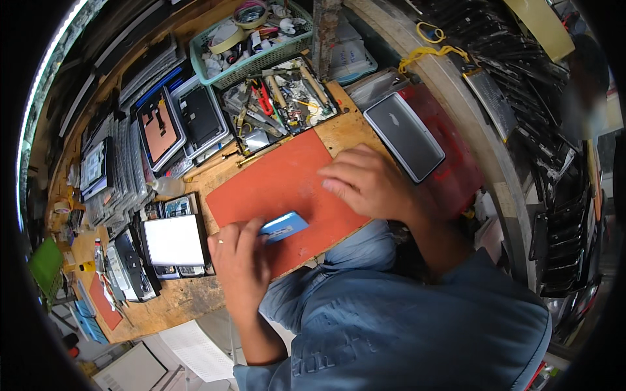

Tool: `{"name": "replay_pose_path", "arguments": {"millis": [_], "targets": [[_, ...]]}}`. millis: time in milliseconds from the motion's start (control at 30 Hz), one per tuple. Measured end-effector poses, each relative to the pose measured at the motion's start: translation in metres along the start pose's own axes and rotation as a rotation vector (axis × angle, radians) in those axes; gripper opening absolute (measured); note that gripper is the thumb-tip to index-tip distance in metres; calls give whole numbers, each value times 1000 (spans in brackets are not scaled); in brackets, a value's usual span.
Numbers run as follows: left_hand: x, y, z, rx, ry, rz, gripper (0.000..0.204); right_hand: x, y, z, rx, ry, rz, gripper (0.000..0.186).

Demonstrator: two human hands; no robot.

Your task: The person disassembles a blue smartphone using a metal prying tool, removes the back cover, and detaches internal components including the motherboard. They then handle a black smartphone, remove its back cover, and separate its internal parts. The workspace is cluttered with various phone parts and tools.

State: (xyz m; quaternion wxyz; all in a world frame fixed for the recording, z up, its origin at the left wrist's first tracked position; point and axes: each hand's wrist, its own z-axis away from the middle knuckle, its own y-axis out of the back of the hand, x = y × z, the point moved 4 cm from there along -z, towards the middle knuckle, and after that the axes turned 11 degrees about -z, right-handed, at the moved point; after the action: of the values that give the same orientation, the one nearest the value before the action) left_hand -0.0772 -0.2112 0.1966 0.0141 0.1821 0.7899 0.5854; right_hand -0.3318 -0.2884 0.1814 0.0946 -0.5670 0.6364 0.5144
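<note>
A flat blue rectangular piece [285, 227] with a pale label lies low over the orange-red mat [261, 179], slightly tilted. My left hand [240, 257], with a ring on one finger, has its fingers bent around the left end of this piece, which hides that end. To the right, my right hand [370, 182] hovers over the mat's right side, apart from the blue piece. Its thumb and fingers are parted and nothing shows between them.
Behind the mat stand a tool tray [280, 104] and a green basket [253, 70] of parts. A white-screened device [175, 241] lies left. A dark tablet-like panel [405, 135] rests at right. Stacked panels [120, 166] line the far left.
</note>
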Motion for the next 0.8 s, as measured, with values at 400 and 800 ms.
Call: {"name": "replay_pose_path", "arguments": {"millis": [400, 800], "targets": [[-13, -26, 11, 25, 78, -42, 70, 55, -77, -146, -293, -295, 423, 6], [2, -28, 36, 125, 122, -64, 55, 20, -28, -42, 146, -448, -625, 9]]}}
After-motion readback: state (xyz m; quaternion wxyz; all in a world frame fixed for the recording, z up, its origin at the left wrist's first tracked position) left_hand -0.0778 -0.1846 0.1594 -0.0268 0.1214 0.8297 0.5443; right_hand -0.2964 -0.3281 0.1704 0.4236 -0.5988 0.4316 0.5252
